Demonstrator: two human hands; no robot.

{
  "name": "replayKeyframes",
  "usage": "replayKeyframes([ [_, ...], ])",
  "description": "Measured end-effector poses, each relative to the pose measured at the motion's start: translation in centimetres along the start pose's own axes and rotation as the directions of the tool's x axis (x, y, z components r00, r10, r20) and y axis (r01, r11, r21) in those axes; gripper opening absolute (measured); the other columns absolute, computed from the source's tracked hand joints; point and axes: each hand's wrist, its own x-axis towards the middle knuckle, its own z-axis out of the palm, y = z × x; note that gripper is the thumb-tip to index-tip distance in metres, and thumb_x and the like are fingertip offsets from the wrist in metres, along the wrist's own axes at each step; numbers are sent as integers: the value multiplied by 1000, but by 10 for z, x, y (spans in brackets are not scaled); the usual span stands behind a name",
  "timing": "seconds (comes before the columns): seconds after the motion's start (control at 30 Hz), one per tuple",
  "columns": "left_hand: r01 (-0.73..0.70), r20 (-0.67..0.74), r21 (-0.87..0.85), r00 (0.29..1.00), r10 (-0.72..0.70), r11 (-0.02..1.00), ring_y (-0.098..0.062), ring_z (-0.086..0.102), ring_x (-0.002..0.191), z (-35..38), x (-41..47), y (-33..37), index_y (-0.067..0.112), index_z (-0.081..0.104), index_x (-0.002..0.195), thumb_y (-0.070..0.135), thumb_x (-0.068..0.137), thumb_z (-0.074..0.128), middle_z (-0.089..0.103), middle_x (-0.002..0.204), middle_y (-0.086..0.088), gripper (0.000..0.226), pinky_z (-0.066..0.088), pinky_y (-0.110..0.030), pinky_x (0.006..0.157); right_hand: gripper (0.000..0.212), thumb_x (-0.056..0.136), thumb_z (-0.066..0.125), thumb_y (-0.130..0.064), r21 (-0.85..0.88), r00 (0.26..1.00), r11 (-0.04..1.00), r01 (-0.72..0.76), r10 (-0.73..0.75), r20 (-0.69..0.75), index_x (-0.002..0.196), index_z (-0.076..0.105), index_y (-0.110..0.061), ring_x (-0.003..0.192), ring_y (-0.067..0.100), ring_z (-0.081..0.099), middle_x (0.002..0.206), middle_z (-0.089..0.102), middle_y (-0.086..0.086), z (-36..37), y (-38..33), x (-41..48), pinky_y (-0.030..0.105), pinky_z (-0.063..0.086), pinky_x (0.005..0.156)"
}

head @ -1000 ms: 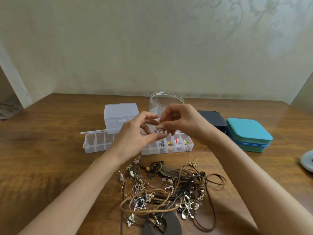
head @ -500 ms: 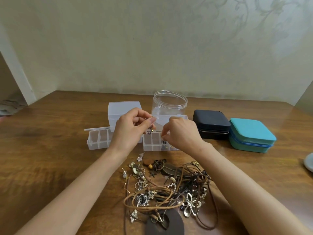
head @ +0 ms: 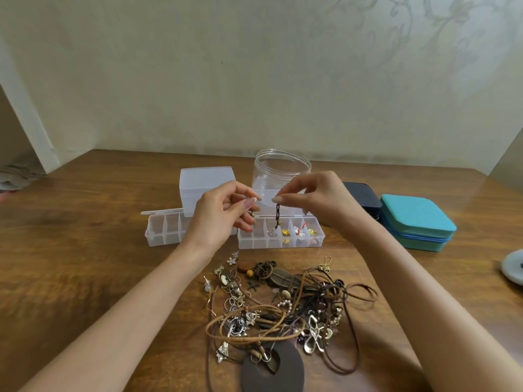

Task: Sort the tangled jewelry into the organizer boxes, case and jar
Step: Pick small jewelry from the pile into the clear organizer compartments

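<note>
Jewelry (head: pixel 283 312) lies in one tangled heap on the near part of the desk (head: pixel 85 250), between the two forearms: brown cords, metal rings, pearls and pendants knotted together, with a few loose pieces at its far edge.

Beyond it stand three translucent boxes. Two are low and open, with their cells showing: the left box (head: pixel 164 230) and the right box (head: pixel 283 240), side by side. Some of the right box's cells hold small gold and clear pieces. The third, a lidded box (head: pixel 206 182), sits shut behind the left one. One clear jar (head: pixel 283 168) stands open behind the right box. Two cases lie shut to the right, a black case (head: pixel 363 199) touching a teal case (head: pixel 416 222). One white dish (head: pixel 513 267) is cut off by the right edge.

The right hand (head: pixel 317 199) is raised over the right box, its fingers pinched together on the top of one dark chain (head: pixel 277 216) that hangs straight down above a cell. The left hand (head: pixel 220 216) is just beside it, fingers curled and pinching one small charm (head: pixel 251 213).
</note>
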Motion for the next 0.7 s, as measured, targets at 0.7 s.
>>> replayKeyframes([
  [0.7,-61,-55,174,996,71,983,-2,57,56,-3,4,-8,14,67,81,19,85,67,64,67,0,7,51,-21,57,10,87,65,-32,-660,998,749,56,-31,49,93,73,-29,72,6,53,84,55,-14,37,20,7,19,36,56],
])
